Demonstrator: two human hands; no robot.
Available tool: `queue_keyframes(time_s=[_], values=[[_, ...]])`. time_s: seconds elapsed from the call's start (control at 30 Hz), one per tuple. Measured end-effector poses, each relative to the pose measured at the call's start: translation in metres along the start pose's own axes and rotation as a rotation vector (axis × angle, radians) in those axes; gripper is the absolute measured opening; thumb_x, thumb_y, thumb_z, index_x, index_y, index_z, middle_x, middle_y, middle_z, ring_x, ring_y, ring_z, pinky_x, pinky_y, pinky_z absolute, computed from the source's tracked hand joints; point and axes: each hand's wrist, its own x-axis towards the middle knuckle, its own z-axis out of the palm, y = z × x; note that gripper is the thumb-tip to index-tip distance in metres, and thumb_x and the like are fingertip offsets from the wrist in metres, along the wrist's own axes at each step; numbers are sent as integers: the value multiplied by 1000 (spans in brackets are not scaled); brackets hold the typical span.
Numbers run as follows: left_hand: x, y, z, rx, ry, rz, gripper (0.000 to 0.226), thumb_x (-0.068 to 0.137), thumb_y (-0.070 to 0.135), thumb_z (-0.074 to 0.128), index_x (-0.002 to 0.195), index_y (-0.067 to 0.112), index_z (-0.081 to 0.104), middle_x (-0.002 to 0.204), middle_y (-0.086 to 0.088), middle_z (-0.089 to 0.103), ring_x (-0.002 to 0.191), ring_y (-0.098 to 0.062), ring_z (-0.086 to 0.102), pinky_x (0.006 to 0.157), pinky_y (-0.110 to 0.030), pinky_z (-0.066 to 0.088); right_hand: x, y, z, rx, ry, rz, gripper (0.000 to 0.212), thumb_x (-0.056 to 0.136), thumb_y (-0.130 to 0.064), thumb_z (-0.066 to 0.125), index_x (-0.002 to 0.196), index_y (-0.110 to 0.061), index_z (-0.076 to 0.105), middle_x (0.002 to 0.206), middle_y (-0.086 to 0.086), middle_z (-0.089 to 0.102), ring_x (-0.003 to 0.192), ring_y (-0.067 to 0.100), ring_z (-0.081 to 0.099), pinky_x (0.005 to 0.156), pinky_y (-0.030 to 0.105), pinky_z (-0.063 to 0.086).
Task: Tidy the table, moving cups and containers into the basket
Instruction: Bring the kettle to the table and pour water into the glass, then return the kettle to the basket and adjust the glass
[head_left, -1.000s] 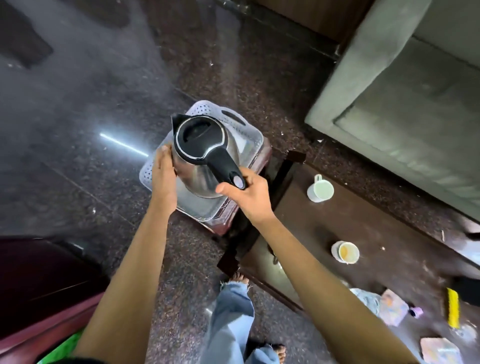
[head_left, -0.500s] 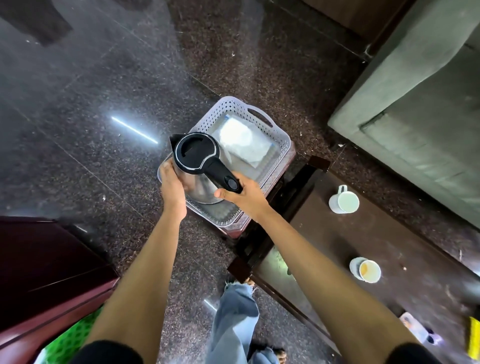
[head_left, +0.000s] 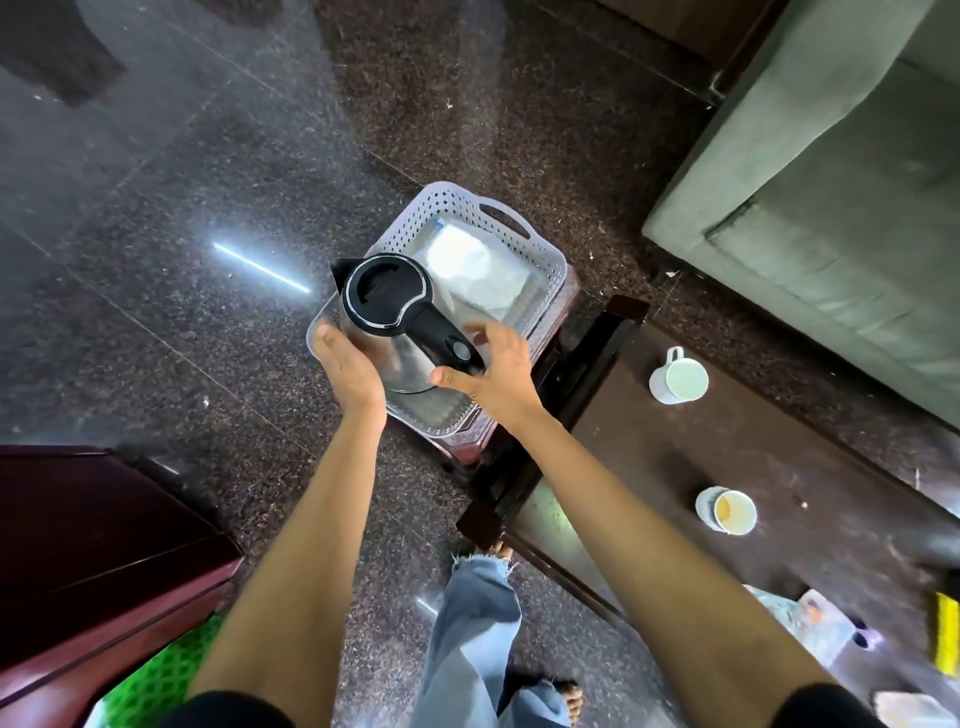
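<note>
Dim, glare-streaked floor (head_left: 156, 208), perhaps blurred.

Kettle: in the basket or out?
In. The kettle stands upright inside the near end of the basket; right hand open beside it.

This looks like a home living room: a grey-green upholstered sofa (head_left: 831, 208) stands on a polished speckled stone floor (head_left: 182, 182) beside a low dark wooden desk (head_left: 779, 441) carrying a white mug (head_left: 678, 376) and a stained cup (head_left: 727, 512). An electric kettle (head_left: 389, 301) sits in a plastic basket (head_left: 415, 208), and a bare foot (head_left: 501, 548) shows.
</note>
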Motion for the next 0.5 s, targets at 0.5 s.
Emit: queue_keyframes(time_s=[0.5], values=[[-233, -96, 77, 335, -110, 149, 47, 92, 26, 49, 125, -8, 43, 126, -30, 37, 109, -38, 45, 100, -30, 35, -191, 138, -83, -158, 765, 125, 53, 83, -23, 70, 127, -12, 44, 126, 11, 46, 117, 25, 41, 102, 44, 37]])
